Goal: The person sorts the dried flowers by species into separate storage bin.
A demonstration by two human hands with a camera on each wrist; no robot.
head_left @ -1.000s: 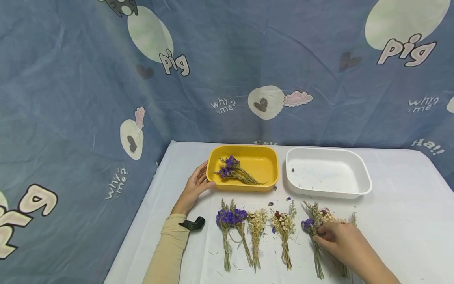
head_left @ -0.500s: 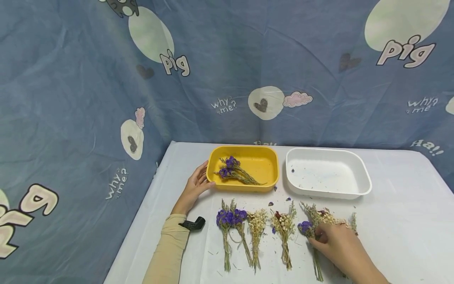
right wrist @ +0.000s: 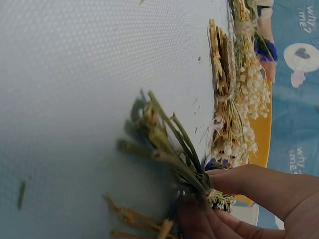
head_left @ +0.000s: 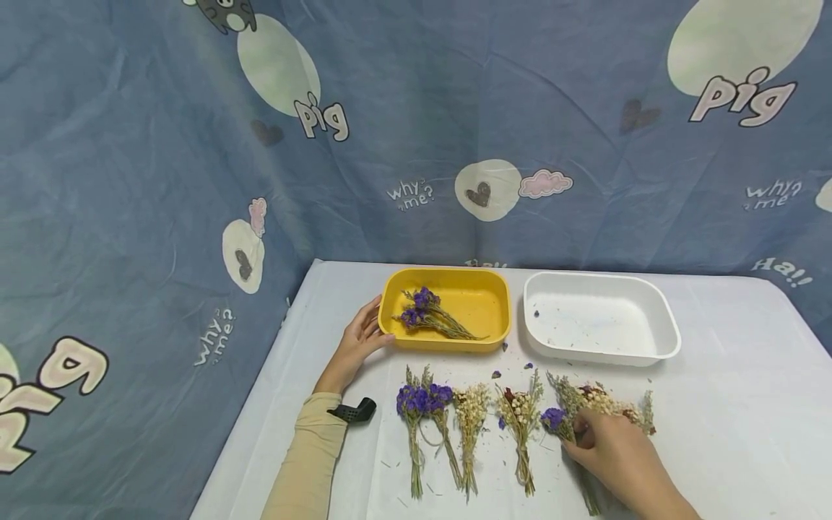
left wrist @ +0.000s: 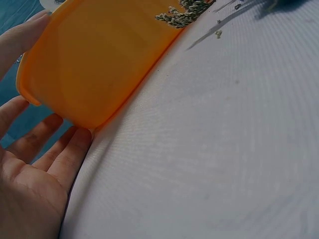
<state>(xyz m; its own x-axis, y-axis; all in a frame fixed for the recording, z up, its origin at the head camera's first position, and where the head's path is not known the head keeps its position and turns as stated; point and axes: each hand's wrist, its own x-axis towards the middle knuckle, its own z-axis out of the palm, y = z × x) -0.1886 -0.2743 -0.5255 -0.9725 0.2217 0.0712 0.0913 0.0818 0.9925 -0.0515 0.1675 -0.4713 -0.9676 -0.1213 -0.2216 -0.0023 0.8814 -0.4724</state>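
Two purple bunches (head_left: 419,310) look to be in the yellow tray (head_left: 490,307), heads to the left, stems overlapping toward the right; exact count is hard because of the overlap. White tray (head_left: 598,314), just right of it, shows only crumbs and one dark petal bit inside, no bunch.

Right hand (head_left: 614,440): thumb and fingers pinch a purple-headed bunch (head_left: 554,419) near its tie; right wrist view shows the stem ends sticking out past the grip. It's low over the table (head_left: 728,375), among the row of bunches; can't tell if it's fully clear of the cloth.

Left hand (head_left: 360,339): not gripping. Extended fingers touch the outside of the yellow tray's left end, thumb by the near corner.

Status, my read: partway through sorting, more out than in. In a tray: the purple ones above. In hand: one. On the table: a left purple bunch (head_left: 411,404) and its neighbouring purple bunch (head_left: 440,396), side by side; a cream bunch (head_left: 471,412); a cream-and-red bunch (head_left: 520,412); plus cream and reddish flower heads (head_left: 604,399) beside the right hand, partly hidden, count unclear. Stray petals (head_left: 497,375) and stem bits around.
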